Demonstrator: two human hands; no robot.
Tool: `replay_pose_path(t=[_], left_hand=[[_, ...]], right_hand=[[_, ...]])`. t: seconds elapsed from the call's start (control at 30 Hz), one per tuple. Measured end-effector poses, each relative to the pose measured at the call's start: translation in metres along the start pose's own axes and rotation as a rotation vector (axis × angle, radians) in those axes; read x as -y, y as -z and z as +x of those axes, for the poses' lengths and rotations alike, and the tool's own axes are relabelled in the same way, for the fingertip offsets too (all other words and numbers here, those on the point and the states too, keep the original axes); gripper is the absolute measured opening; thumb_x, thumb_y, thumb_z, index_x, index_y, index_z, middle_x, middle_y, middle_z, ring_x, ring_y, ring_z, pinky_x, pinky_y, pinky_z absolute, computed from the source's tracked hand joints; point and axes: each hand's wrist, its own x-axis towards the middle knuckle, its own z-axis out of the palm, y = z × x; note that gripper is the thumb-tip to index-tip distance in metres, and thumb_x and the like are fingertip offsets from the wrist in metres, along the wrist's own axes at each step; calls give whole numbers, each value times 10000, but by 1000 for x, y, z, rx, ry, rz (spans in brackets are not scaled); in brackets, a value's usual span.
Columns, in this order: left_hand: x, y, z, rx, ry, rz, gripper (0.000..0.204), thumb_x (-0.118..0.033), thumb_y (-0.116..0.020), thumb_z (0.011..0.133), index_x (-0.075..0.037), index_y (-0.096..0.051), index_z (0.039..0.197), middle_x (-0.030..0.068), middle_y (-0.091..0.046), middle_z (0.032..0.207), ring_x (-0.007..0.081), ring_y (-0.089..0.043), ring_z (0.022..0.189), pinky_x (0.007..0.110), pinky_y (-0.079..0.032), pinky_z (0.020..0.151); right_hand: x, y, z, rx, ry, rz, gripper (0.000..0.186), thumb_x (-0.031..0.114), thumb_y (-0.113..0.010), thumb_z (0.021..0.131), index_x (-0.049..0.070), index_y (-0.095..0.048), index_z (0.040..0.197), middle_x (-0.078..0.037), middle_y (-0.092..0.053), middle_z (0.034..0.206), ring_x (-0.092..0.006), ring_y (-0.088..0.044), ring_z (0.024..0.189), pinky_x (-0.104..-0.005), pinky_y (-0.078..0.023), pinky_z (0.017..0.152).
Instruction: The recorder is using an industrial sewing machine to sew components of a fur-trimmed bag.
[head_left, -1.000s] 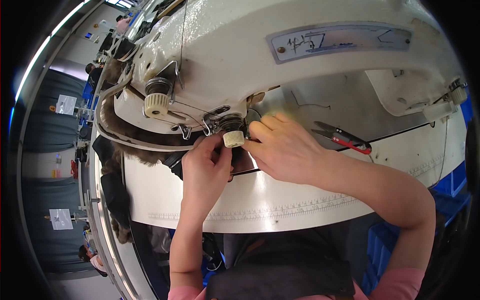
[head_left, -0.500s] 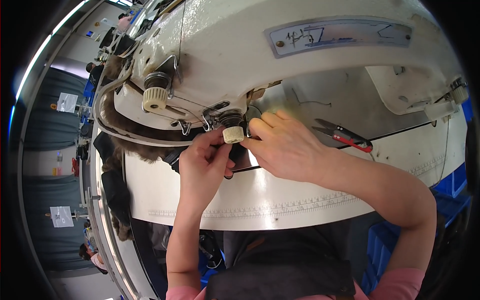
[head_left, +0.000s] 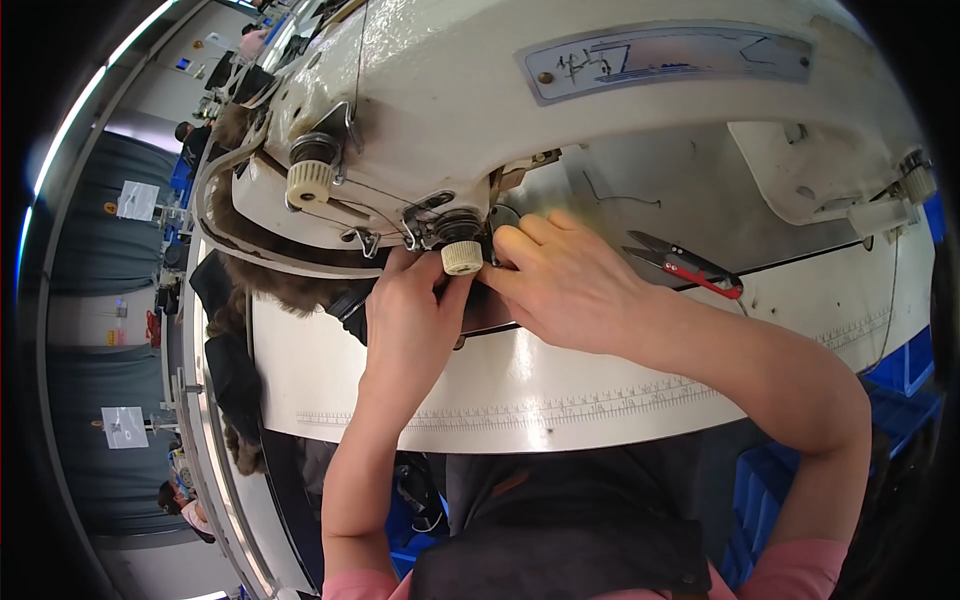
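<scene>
Both my hands are at the needle end of a white sewing machine. My left hand lies just below the cream tension knob, fingers bent inward with their tips hidden behind it. To the right of that knob, my right hand has its fingers curled and pinched together. Whatever the fingertips hold is hidden by the knob and the hands. Dark cloth with brown fur lies left of my left hand, partly under the machine head. A second cream knob sits farther up on the left.
Red-handled thread snips lie right of my right hand. A loose dark thread rests on the metal plate. The white table carries a printed ruler along its near edge. Blue crates stand below at the right.
My left hand has moved slightly up and inward, its fingertips going behind the tension knob. My right hand stays almost in place. The view has shifted slightly.
</scene>
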Motion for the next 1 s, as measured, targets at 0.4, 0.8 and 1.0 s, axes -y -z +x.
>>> replay_pose_path(t=[0.4, 0.8, 1.0], left_hand=[[5, -9, -12, -100, -251, 229, 137, -65, -694, 889, 8, -709, 1004, 189, -659, 804, 328, -644, 666, 385, -517, 604], [-7, -2, -8, -13, -118, 111, 57, -2, -642, 838, 35, -633, 880, 164, -613, 917, 355, -637, 714, 435, -537, 637], [8, -9, -9, -94, -365, 199, 199, -1, -708, 840, -47, -726, 1033, 128, -677, 933, 320, -655, 829, 404, -545, 707]], right_hand=[[1, 2, -4, 11, -28, 27, 243, 128, -694, 796, 113, -734, 1035, -19, -519, 883, -201, -519, 880, -335, -408, 778], [1, 0, -2, 7, -43, -43, 129, 149, -701, 797, 92, -698, 913, -29, -523, 889, -210, -512, 869, -346, -399, 762], [-6, 2, 3, 50, -25, 5, 132, 179, -717, 789, 100, -693, 892, -42, -527, 887, -219, -528, 834, -350, -397, 742]])
